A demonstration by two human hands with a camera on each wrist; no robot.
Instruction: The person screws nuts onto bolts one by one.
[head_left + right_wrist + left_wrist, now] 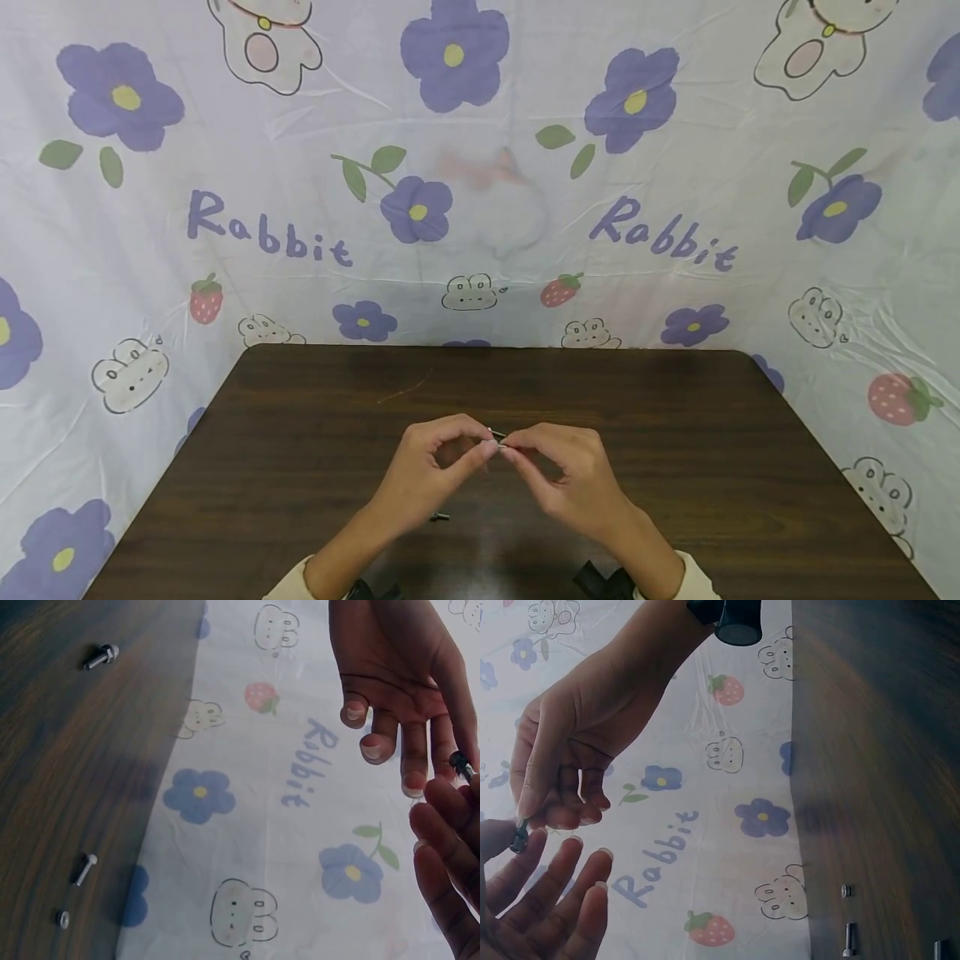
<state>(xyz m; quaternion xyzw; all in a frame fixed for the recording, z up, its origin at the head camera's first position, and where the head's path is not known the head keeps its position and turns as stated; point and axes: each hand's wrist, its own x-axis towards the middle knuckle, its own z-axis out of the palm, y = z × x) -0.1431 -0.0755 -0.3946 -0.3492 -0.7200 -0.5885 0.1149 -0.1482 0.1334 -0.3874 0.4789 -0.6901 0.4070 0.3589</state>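
Above the table, my two hands meet fingertip to fingertip at a small metal bolt. My left hand pinches its thicker, dark end between thumb and forefinger. The thumb and forefinger of my right hand pinch the thin end, largely hidden by the fingertips. In the left wrist view the bolt shows as a short, shiny piece between the hands. The other fingers of both hands are spread or loosely bent.
On the dark wooden table lie a bolt with a nut on it, a thinner bolt and a small nut. A patterned cloth hangs behind and at both sides. Black wrist cameras sit near the table's front.
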